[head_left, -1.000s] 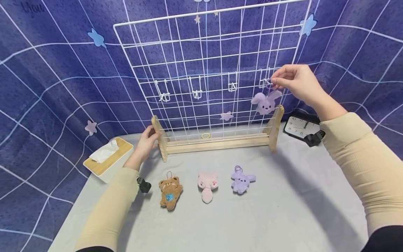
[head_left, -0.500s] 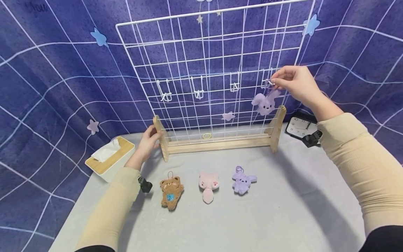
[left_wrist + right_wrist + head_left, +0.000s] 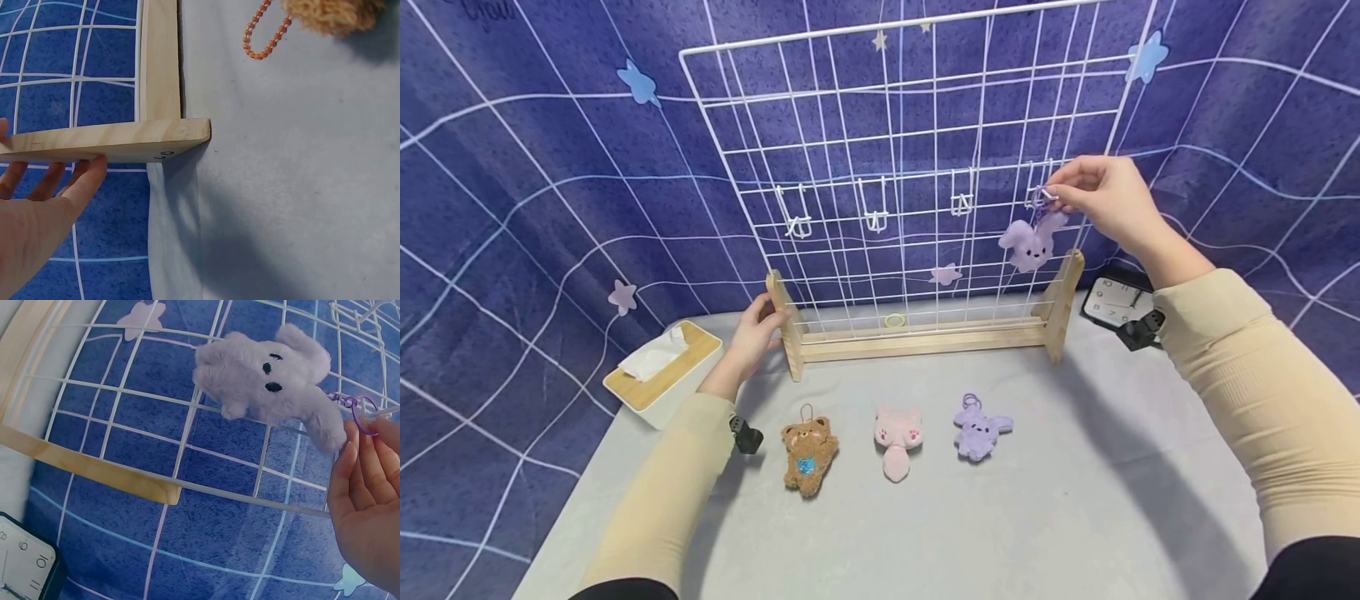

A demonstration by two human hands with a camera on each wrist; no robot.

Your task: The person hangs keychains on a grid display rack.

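My right hand (image 3: 1108,196) pinches the purple ring (image 3: 354,414) of a lilac plush bunny keychain (image 3: 1032,244). The bunny hangs in front of the white wire grid (image 3: 925,131). In the right wrist view the ring is at the tip of the rightmost white hook (image 3: 389,412), which overlaps it there. My left hand (image 3: 751,342) grips the left wooden post (image 3: 112,139) of the grid's stand, fingers on its outer side. On the table lie a brown bear plush (image 3: 808,454), a pink plush (image 3: 897,437) and a second lilac bunny plush (image 3: 977,433).
Several other white hooks, such as the left one (image 3: 798,227), hang on the grid. A tissue box (image 3: 700,340) stands at left and a black-framed clock (image 3: 1112,300) at right. Behind the grid lie a small yellow ring (image 3: 895,320) and a blue patterned curtain (image 3: 572,217).
The ring in my right hand has shifted slightly about the hook's tip, and the bunny sways a little. My left hand stays on the post. The head view has moved slightly.
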